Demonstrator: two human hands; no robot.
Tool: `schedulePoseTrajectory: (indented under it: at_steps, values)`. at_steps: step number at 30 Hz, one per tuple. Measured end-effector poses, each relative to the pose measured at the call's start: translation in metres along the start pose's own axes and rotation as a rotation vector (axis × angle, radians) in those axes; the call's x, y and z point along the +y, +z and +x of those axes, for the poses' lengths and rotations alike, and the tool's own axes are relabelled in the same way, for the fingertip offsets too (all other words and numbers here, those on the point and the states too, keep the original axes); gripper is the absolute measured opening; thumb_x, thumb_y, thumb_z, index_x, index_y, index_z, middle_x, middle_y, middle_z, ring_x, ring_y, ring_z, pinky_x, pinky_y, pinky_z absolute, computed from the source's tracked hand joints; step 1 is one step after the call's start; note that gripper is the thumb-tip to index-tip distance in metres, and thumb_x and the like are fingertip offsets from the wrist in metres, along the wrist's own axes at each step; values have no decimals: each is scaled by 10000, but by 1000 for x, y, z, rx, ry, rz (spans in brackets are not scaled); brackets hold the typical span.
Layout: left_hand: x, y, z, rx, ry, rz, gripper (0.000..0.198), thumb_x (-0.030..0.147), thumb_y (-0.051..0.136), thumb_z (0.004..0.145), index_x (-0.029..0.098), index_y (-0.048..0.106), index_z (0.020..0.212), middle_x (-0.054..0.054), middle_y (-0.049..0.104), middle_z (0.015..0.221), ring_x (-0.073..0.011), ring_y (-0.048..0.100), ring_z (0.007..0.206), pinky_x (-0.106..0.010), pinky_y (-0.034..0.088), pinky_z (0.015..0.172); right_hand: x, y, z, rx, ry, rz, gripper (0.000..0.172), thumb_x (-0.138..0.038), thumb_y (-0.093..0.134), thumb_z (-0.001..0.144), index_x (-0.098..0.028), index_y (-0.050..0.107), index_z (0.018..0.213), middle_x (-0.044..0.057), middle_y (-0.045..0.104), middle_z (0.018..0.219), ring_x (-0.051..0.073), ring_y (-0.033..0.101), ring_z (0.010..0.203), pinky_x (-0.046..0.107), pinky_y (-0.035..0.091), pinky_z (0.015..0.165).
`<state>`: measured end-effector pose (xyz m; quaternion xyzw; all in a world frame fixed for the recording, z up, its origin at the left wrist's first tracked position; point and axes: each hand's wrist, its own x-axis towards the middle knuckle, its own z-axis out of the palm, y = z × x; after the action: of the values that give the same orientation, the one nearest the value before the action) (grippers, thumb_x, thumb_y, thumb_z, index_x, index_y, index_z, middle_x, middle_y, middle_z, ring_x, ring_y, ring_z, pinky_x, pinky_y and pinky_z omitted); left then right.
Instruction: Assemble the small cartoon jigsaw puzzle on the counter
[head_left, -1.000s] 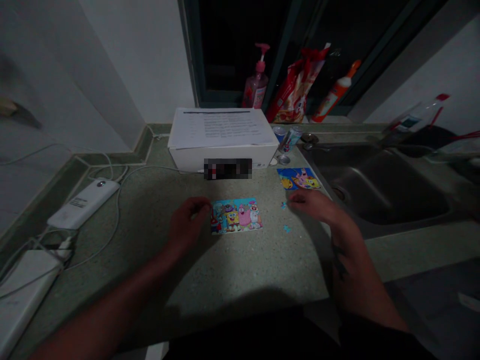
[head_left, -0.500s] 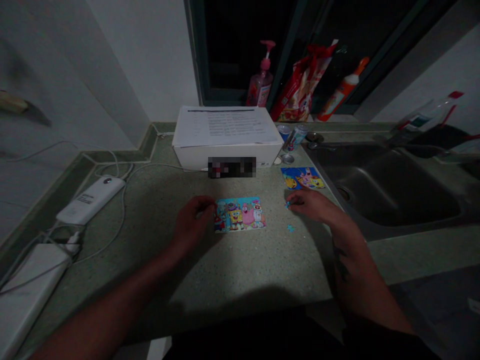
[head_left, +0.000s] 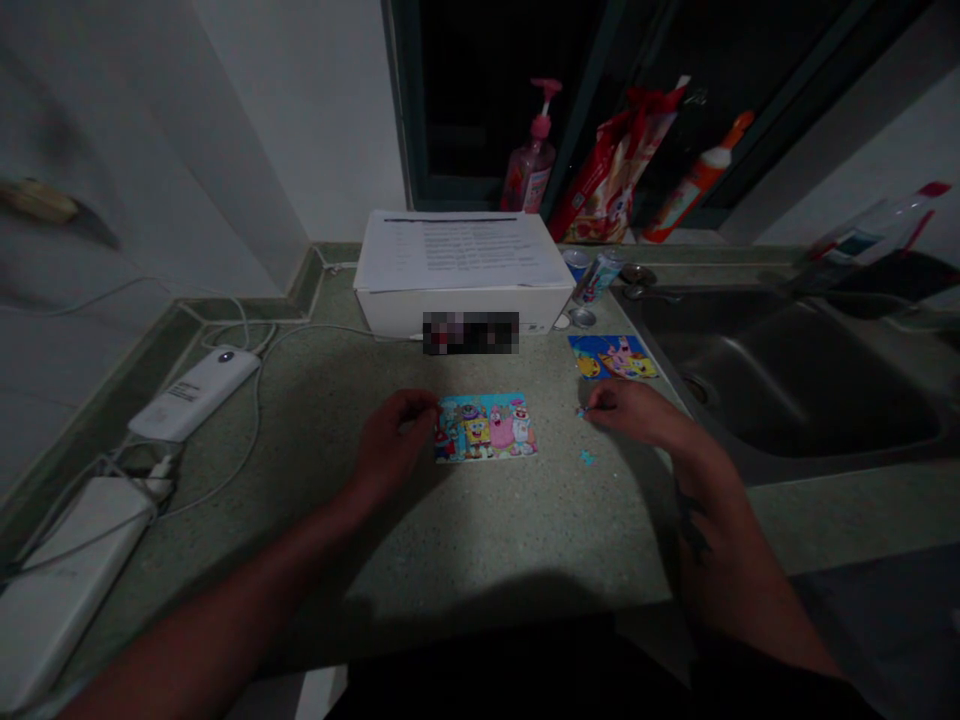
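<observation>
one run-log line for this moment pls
left hand: at cartoon puzzle, left edge | right hand: at small puzzle piece, grip unclear | second piece: on counter

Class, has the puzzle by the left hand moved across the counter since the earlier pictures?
No. The puzzle keeps about the same place in front of the white box; both drift slightly rightward together as the whole view shifts.

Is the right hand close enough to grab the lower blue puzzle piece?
Probably yes: the lower blue piece lies on the counter near the right hand, with nothing visible in between.
</observation>
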<state>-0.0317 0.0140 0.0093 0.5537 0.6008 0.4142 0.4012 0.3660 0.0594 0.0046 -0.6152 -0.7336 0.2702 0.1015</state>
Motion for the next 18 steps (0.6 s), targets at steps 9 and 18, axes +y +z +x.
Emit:
schedulePoseTrajectory:
  at_steps: [9,18]
  values:
    - [2,2,-2,-41,4,-15,116,295,655,859,242,707,949,-68,792,991,-231,742,929,-389,597,886,-20,4,-1,-22,-70,342,155,-362,726,795,-239,691,883,9,716,800,188,683,728,324,558,675]
    - [10,12,-16,-238,89,15,107,279,707,853,218,728,938,-73,781,949,-227,732,865,-390,603,858,-116,63,-7,76,-185,631,249,-462,745,859,-229,711,938,-10,666,718,153,596,630,292,498,602]
